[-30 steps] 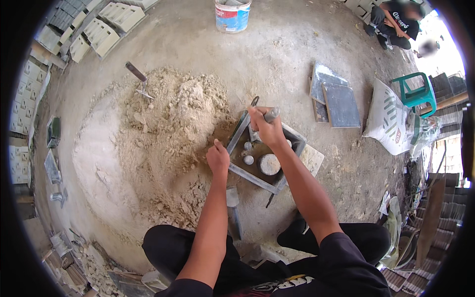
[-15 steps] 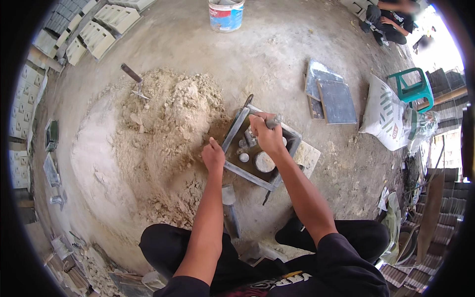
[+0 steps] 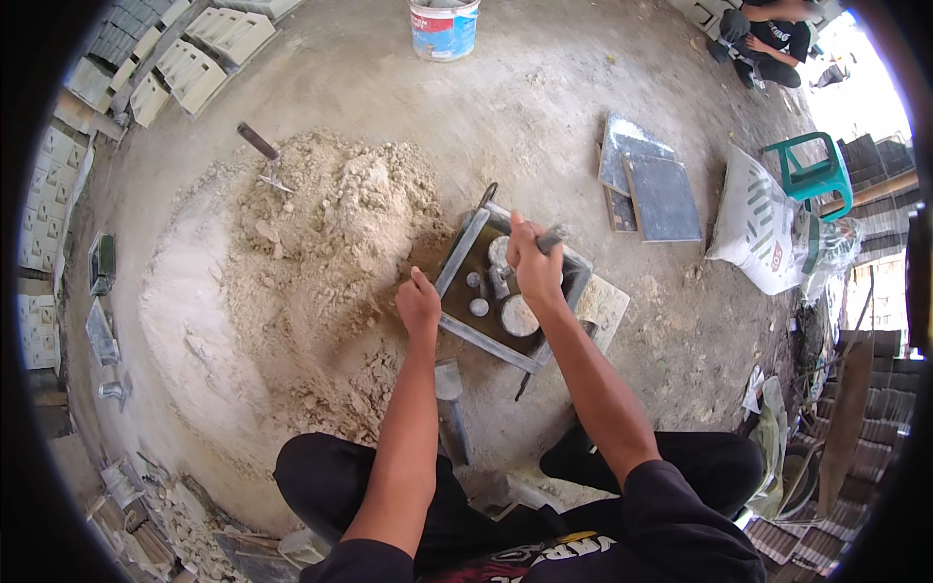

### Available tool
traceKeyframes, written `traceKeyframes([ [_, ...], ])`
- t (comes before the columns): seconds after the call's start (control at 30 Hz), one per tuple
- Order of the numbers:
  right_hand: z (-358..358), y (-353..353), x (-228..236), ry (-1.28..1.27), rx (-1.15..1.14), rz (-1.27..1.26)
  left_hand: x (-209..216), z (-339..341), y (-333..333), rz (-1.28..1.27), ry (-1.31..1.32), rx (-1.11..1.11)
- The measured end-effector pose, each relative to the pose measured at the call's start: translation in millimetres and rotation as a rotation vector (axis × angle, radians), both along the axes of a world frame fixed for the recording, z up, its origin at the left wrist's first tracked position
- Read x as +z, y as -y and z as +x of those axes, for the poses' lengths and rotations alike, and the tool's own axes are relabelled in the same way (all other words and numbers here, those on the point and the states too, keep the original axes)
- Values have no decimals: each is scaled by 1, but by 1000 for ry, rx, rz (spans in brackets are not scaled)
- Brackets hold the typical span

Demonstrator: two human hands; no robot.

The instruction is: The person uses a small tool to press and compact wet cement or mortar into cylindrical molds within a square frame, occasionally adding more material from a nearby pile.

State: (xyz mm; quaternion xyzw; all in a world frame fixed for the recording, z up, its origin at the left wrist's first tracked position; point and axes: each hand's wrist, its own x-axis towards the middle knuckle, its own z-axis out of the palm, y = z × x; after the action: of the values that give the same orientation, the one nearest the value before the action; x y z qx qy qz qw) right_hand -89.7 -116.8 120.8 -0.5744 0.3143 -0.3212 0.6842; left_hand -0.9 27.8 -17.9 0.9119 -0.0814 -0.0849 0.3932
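Note:
A square metal mould (image 3: 486, 342) lies on the ground in front of me, tilted to the view. Inside it stand round pale-topped discs (image 3: 519, 316) and small round knobs (image 3: 479, 307). My right hand (image 3: 535, 270) is closed around a hand tool with a grey handle (image 3: 550, 240) above the mould; the handle's end sticks out of the fist, and the hand hides much of the tool. Beside the mould's left corner, my left hand (image 3: 418, 301) is closed with its thumb up; whatever its fingers hold is hidden.
A heap of pale sandy material (image 3: 330, 243) lies left of the mould, with a trowel (image 3: 264, 151) stuck in it. A flat scraper (image 3: 451, 398) lies near my knees. Right are dark plates (image 3: 663, 199), a white sack (image 3: 753, 223) and a green stool (image 3: 816, 177). Beyond stands a bucket (image 3: 444, 34); a person (image 3: 768, 44) sits far right.
My right hand and the tool have shifted slightly to the right, uncovering more of the discs inside the mould. My left hand stays where it was.

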Motion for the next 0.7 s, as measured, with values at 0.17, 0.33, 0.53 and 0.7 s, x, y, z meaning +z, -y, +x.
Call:
traceKeyframes([
  [0.17, -13, -13, -9, 2, 89, -100, -6, 3, 3, -34, 13, -28],
  [0.33, -23, -7, 6, -41, 329, -362, 1, 3, -1, -9, 94, 8],
  [0.53, -19, 13, -4, -11, 353, -97, 0, 4, 0, 0, -48, 6],
  [0.7, -31, 20, -15, -157, 539, -330, 2, 0, 7, -10, -23, 4],
])
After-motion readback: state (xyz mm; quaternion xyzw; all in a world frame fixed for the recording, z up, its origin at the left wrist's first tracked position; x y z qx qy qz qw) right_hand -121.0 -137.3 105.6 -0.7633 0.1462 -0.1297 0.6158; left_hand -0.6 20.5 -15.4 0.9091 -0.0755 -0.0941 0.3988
